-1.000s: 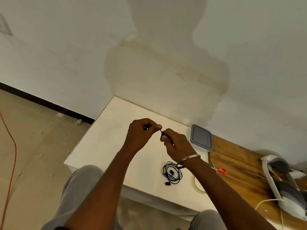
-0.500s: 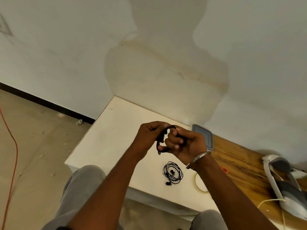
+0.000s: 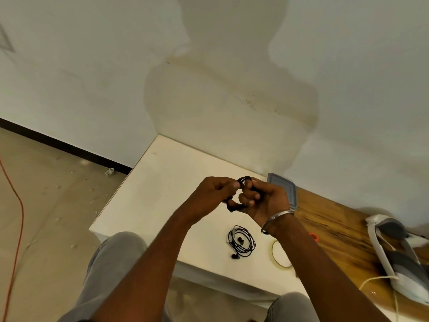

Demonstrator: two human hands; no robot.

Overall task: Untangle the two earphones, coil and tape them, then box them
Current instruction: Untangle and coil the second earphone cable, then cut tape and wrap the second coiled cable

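Above the white table, both hands hold one black earphone whose cord is wound into loops. My left hand pinches the cord at its top left. My right hand, with a metal bangle at the wrist, has the loops wrapped around its curled fingers. A second black earphone lies coiled on the table below my right wrist, its buds loose beside it. A roll of clear tape lies flat just right of that coil. The grey-lidded box sits behind my right hand, mostly hidden.
Orange scissors handle peeks out beside my right forearm on the wooden surface. A white and grey headset with a pale cable lies at the far right. An orange cord runs along the floor at left. The wall stands close behind.
A second ago my hands held the cord stretched between them. They then came together, and the cord is now wound in loops around my right fingers, held a little higher.
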